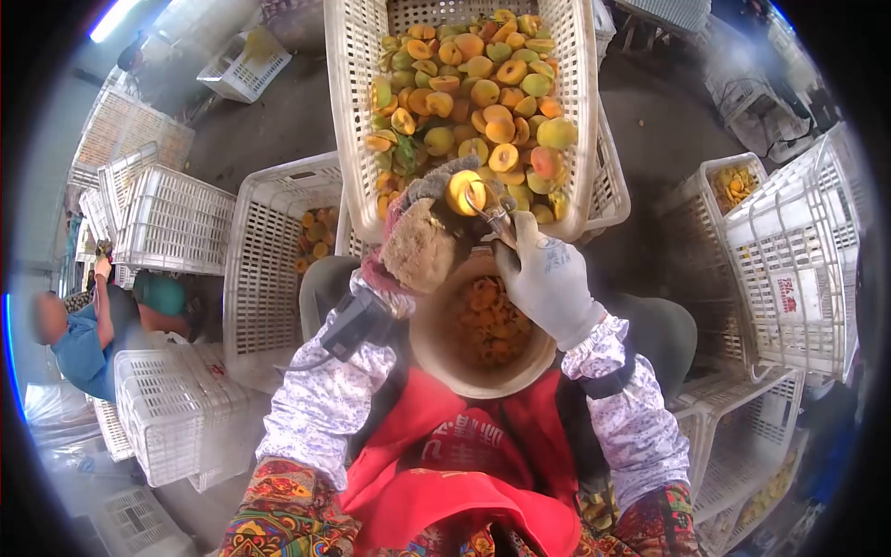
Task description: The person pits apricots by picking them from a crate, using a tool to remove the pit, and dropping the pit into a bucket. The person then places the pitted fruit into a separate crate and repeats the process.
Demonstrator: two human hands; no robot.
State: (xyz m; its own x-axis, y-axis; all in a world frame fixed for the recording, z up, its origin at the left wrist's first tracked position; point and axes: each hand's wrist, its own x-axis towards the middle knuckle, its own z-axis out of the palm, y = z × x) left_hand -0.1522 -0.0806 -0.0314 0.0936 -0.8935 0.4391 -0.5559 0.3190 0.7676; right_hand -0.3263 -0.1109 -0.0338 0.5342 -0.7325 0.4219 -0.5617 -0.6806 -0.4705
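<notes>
My left hand [422, 232], in a worn, dirty glove, is closed around a halved yellow fruit [466, 193] with its cut face showing. In a pale grey glove, my right hand [548, 274] grips a small metal tool [495, 219], whose tip touches the cut face. Both hands are above the near edge of a white crate [580, 111] full of halved orange and green fruit [497, 102]. Below them, between my knees, a round bucket [432, 357] holds orange scraps [487, 320].
Left of the bucket stands a white crate [255, 306] with some fruit. More crates are stacked at the far left [176, 218] and at the right [789, 241]. A person in blue [88, 343] is at the left edge. A red apron [455, 455] covers my lap.
</notes>
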